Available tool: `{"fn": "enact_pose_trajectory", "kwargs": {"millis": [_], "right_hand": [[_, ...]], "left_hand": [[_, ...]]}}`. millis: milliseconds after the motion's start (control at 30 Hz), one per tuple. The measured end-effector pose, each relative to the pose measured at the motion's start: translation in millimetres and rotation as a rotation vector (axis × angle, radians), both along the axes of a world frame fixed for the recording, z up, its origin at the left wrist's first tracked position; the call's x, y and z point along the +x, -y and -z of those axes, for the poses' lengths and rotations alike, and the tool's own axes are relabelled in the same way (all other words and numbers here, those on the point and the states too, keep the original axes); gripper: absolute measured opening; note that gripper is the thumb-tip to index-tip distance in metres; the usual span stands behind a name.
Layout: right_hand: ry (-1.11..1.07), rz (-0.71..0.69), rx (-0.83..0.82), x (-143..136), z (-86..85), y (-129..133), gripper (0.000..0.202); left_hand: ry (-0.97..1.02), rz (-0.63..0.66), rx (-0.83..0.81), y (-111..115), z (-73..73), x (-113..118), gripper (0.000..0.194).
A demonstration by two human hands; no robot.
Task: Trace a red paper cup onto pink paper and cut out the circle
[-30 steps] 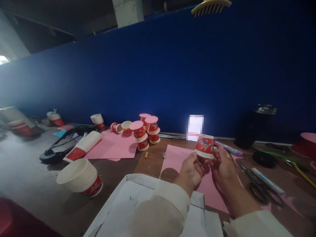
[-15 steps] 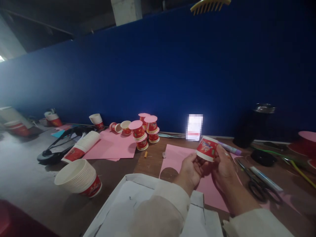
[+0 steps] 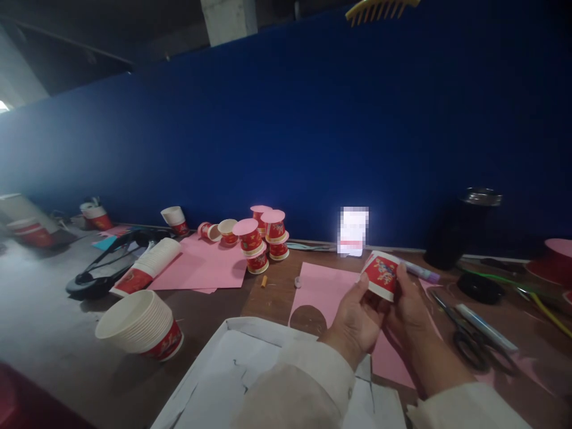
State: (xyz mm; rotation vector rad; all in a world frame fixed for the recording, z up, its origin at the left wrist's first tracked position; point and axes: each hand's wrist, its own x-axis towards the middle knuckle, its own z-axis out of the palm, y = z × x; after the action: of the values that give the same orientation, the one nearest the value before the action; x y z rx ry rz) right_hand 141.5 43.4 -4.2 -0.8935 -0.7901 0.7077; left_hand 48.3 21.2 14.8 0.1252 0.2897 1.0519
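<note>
Between my two hands is a small red and white paper cup (image 3: 382, 275) with a printed figure on its side, held above the table. My left hand (image 3: 357, 316) grips it from the left, thumb on the printed wall. From the right, my right hand (image 3: 407, 307) closes on it with the thumb near the upper edge; its other fingers are mostly hidden. Beneath my hands lies a pink sheet (image 3: 328, 289) with a round hole cut in it. Scissors (image 3: 469, 345) rest to the right, beside a clear tube (image 3: 487, 328) and a purple glue stick (image 3: 420, 272).
Red cups topped with pink discs (image 3: 245, 228) stand stacked at the back. Nested paper cups (image 3: 138, 325) lean at the left near a headset (image 3: 84, 283). A white box lid (image 3: 218, 363) lies in front of me. A black bottle (image 3: 460, 229) and a lit phone (image 3: 353, 229) stand behind.
The cup has moved slightly right and toward me, and has tilted. My left thumb has come up onto its wall, and my right thumb has shifted up.
</note>
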Motion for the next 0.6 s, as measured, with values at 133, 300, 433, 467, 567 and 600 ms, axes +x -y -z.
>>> {"fn": "enact_pose_trajectory", "kwargs": {"millis": [133, 300, 433, 467, 567, 600], "right_hand": [[-0.167, -0.115, -0.147, -9, -1.0, 4, 0.048], [0.003, 0.12, -0.289, -4, -5.4, 13, 0.067], [0.578, 0.457, -0.115, -6, -8.2, 22, 0.054], [0.722, 0.504, -0.025, -9, -9.4, 24, 0.049], [1.037, 0.521, 0.262, -20, -13.1, 29, 0.034], [1.077, 0.5, 0.309, -24, -13.8, 30, 0.032]], "left_hand": [[0.029, -0.012, 0.004, -8, -0.9, -4, 0.028], [-0.089, -0.175, -0.092, -20, -3.1, -9, 0.013], [-0.106, -0.255, -0.081, -25, -0.6, -7, 0.012], [-0.107, -0.274, -0.053, -26, 0.5, -7, 0.014], [-0.14, -0.264, 0.001, -27, 5.0, -9, 0.018], [-0.161, -0.238, -0.001, -27, 6.8, -10, 0.019]]}}
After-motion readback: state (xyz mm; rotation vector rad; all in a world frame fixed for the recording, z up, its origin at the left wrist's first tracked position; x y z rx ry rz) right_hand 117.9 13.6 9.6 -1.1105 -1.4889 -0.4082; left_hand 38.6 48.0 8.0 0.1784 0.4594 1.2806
